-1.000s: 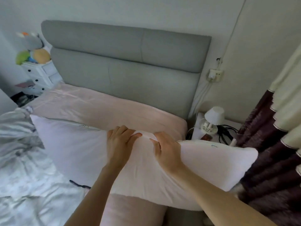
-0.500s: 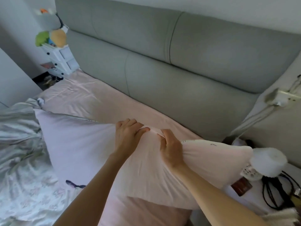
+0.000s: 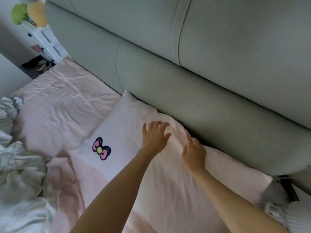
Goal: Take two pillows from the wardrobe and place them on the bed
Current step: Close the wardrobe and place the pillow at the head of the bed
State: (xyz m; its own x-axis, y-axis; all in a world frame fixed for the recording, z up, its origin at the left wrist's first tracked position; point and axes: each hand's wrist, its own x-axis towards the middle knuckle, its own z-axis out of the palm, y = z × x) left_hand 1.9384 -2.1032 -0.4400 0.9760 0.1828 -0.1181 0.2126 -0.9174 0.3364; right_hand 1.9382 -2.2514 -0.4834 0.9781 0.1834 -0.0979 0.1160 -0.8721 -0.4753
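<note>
A pale pink, soft rectangular pillow point(image 3: 134, 132) with a pink-and-black bow print point(image 3: 101, 148) on its left part is lying flat on the bed point(image 3: 55, 105), its long far edge running right along the base of the grey-green padded headboard point(image 3: 210, 81). One corner is pointing up toward the headboard seam, and the opposite end is reaching the right side of the mattress.

The left hand point(image 3: 155, 137) is sitting over the upper middle of the pillow with its fingers spread and straight, gripping nothing; whether the palm is pressing the fabric or hanging just above it is not clear. The right hand point(image 3: 194, 153) is lying just beside it, nearer the headboard edge, with its fingers extended and relaxed, resting on or just over the pillow's far edge and holding nothing. Both bare forearms are reaching in from the bottom of the view.

The bed is showing a wrinkled pink sheet to the left of the pillow. A rumpled grey-white quilt point(image 3: 20, 174) is bunching at the left edge. In the far upper left a white drawer unit point(image 3: 45, 39) is standing beside the bed with green and orange plush toys point(image 3: 28, 12) on top. At the lower right something white and blurred is showing, too smeared to identify.
</note>
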